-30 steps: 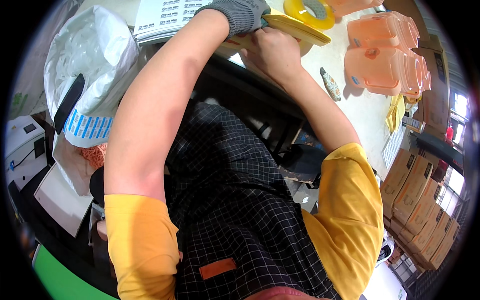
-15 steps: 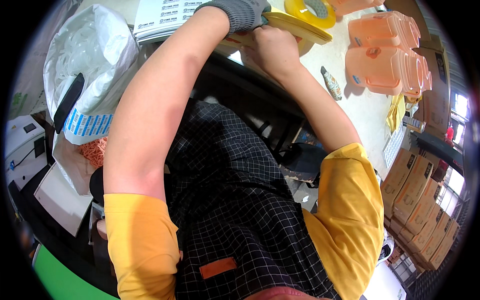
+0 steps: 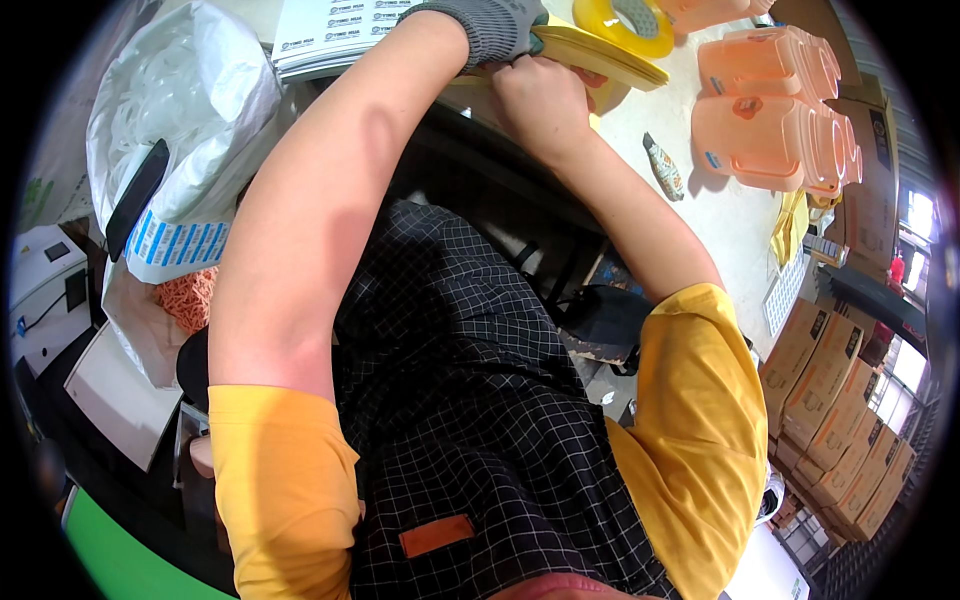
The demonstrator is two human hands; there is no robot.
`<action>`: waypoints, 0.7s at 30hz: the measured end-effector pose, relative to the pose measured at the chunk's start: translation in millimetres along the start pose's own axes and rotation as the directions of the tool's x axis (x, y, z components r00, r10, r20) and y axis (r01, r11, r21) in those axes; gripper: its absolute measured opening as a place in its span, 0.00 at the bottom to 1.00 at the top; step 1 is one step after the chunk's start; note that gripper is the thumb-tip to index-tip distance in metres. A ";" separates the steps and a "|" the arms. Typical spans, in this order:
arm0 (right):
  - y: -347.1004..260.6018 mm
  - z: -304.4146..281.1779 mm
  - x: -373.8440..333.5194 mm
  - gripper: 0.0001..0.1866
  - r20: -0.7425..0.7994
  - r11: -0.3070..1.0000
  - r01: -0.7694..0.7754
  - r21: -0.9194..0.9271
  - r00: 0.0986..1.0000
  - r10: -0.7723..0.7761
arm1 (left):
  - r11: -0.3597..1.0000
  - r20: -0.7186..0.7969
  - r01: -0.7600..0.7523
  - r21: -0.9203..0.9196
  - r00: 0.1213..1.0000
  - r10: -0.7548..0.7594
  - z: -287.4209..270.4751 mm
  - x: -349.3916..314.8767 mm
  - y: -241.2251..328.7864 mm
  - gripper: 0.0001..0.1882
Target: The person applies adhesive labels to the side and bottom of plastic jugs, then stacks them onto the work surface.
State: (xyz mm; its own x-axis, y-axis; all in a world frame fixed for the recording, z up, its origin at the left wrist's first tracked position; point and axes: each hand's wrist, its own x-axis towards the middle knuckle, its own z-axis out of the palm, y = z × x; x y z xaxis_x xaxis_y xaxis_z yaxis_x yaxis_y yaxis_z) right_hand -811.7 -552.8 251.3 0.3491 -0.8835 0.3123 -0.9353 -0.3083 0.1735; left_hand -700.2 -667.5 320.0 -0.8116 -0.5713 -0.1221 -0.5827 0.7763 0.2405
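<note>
My left hand (image 3: pixel 495 28), in a grey knit glove, rests at the top edge against a stack of yellow sheets (image 3: pixel 605 57); its fingers are mostly hidden or cut off by the frame. Right beside it, my bare right hand (image 3: pixel 543 105) is closed at the near side of the stack, knuckles up. What its fingers pinch is hidden beneath the hand. A yellow piece with an orange print (image 3: pixel 600 88) shows just right of the knuckles. On top of the stack lies a roll of yellow tape (image 3: pixel 650 38).
White printed sheets (image 3: pixel 325 45) lie left of my gloved hand. Peach translucent containers (image 3: pixel 750 140) stand on the table (image 3: pixel 640 225) at right, near a small patterned wrapped object (image 3: pixel 664 168). A white sack (image 3: pixel 235 110) of clear plastic parts stands left; stacked cartons (image 3: pixel 835 420) are far right.
My right hand has shifted slightly left and is turned a little, showing more of the printed yellow piece beside it. My left hand has moved slightly right.
</note>
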 end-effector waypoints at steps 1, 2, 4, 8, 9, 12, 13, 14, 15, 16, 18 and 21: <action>-1.5 1.7 0.9 0.04 -0.025 1.000 0.008 -0.023 1.000 -0.009 | 1.000 -0.010 0.011 0.009 1.000 -0.011 4.8 3.4 -3.4 0.17; -0.9 0.9 -0.8 0.04 -0.021 0.999 0.018 -0.040 1.000 -0.019 | 1.000 -0.006 0.008 0.009 1.000 -0.008 3.4 3.5 -1.4 0.17; 3.9 -3.0 -6.7 0.04 -0.013 0.997 0.041 -0.073 0.999 -0.042 | 1.000 0.002 0.004 0.009 1.000 -0.004 0.6 2.6 1.9 0.17; 26.8 -6.9 -21.7 0.08 -0.119 0.998 -0.038 -0.042 0.992 0.033 | 0.999 -0.002 0.015 0.034 1.000 -0.015 -6.5 -4.4 11.9 0.16; 31.1 -8.7 -25.3 0.08 -0.118 0.998 -0.036 -0.058 0.993 0.029 | 0.998 0.002 -0.019 0.063 1.000 0.019 -6.8 -6.4 14.6 0.15; 33.5 -24.1 -35.2 0.07 -0.130 0.998 -0.018 -0.061 0.991 0.010 | 0.993 0.017 -0.086 0.084 0.996 0.085 -12.5 -15.0 18.7 0.15; 31.4 -32.6 -40.7 0.06 -0.140 0.999 -0.006 -0.038 0.990 0.001 | 0.985 0.029 -0.111 0.134 0.994 0.108 -14.7 -18.9 21.3 0.15; 28.8 -43.5 -47.6 0.05 -0.151 1.000 0.007 -0.017 0.989 -0.009 | 0.974 0.039 -0.136 0.183 0.991 0.131 -16.6 -22.7 23.9 0.16; 24.8 -56.8 -55.8 0.05 -0.124 0.998 0.023 0.051 0.992 -0.016 | 0.960 0.052 -0.157 0.232 0.987 0.149 -17.3 -24.0 23.7 0.16; 19.9 -75.6 -64.3 0.06 -0.102 0.993 0.041 0.113 0.994 -0.030 | 0.953 0.003 -0.128 0.273 0.991 0.132 -4.8 -21.5 22.2 0.19; 17.9 -107.3 -85.4 0.07 -0.078 0.960 0.066 0.271 0.996 -0.046 | 0.910 0.074 -0.064 0.410 0.997 0.037 5.6 -16.6 38.5 0.16; 29.5 -138.8 -104.6 0.12 -0.195 0.922 0.028 0.386 0.979 0.052 | 0.836 -0.051 -0.087 0.542 0.989 0.136 46.5 -15.5 41.1 0.09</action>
State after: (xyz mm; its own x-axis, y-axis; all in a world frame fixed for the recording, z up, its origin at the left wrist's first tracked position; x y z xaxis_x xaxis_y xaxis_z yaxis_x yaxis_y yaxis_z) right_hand -867.8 -420.6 353.4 0.3041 -0.8127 0.4971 -0.8748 -0.4448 -0.1920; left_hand -713.6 -614.3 287.0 -0.8801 -0.4731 -0.0391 -0.4394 0.8431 -0.3101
